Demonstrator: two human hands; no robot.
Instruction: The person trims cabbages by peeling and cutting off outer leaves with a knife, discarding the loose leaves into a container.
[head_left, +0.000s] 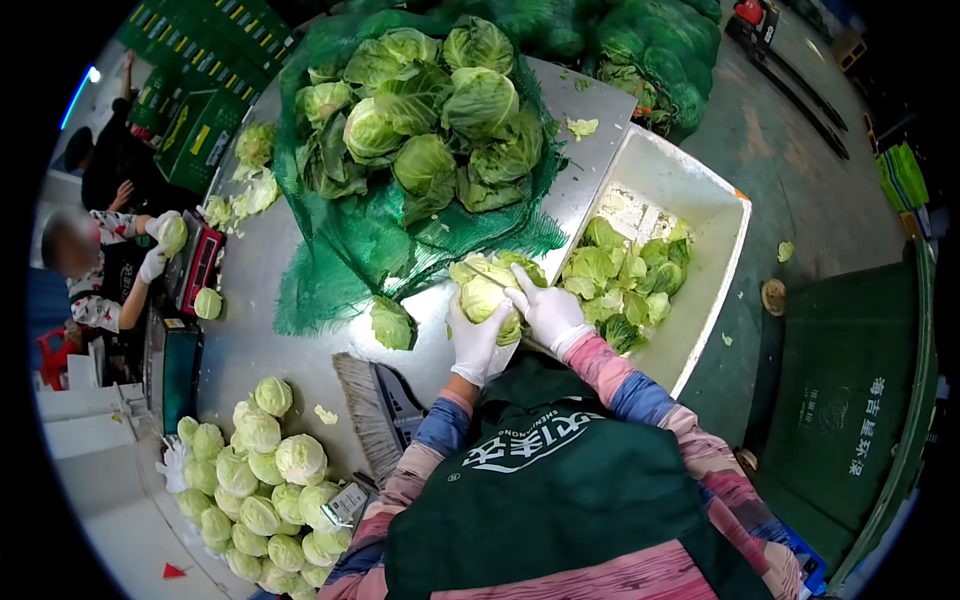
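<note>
Both hands, in white gloves, meet at a pale cabbage [484, 296] just over the near edge of the metal table [255, 335]. From my remote seat I see the left hand [473, 338] cupped round its near side, fingers curved, apparently to steady it. The right hand [553, 312] reaches across from the other side with a finger extended onto the cabbage; I can't tell whether its other fingers pinch anything, and a thin dark line by the top of the cabbage is too unclear to name.

Close by the right hand stands a foam box [728, 262] with loose leaves [606, 272] inside, seemingly placed within short reach. Its tall walls limit my room on that side. Beyond the hands, darker cabbages [420, 165] lie heaped on an opened green net [335, 262], whose slack folds could snag a wrist. One leafy piece [392, 323] lies between the net and a brush [366, 408], which crowds the left forearm.

Paler heads [258, 470] are piled farther left, apart from the darker ones, perhaps to keep them sorted. Across the table, a co-worker [110, 270] holds another head [172, 235] by a red scale [203, 262].
</note>
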